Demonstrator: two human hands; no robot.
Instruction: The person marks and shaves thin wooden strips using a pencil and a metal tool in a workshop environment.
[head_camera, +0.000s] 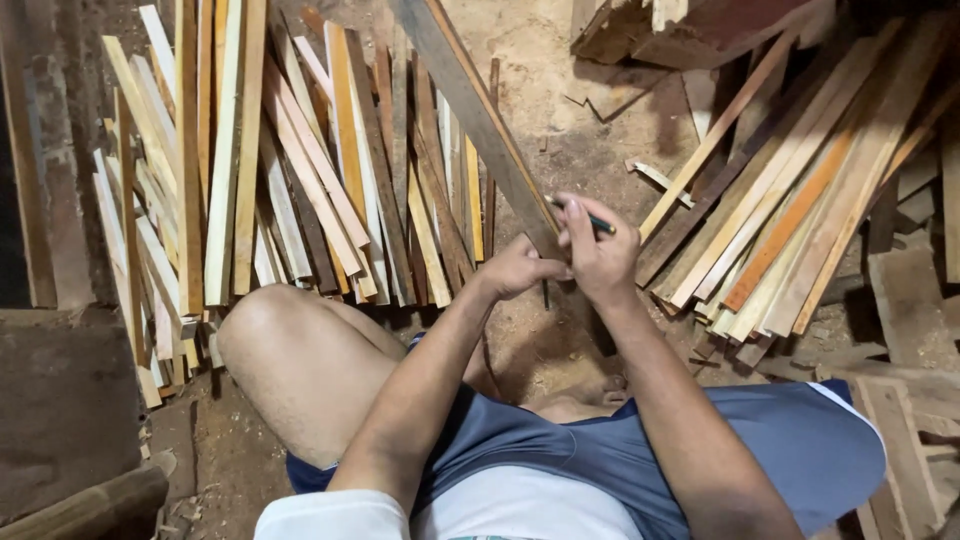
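Note:
I sit on the ground with my knees apart. A long grey-brown wooden slat (470, 100) runs from the top middle down to my hands. My left hand (515, 268) grips its near end. My right hand (598, 255) rests against the same end and holds a dark green pencil (590, 218) between its fingers, its tip pointing left over the slat.
A pile of thin wooden strips (280, 170) lies to the left beyond my knee (265, 320). Another heap of slats (800, 190) fans out at the right. Dusty ground (590, 140) shows between them. A dark wooden block (60, 400) sits at lower left.

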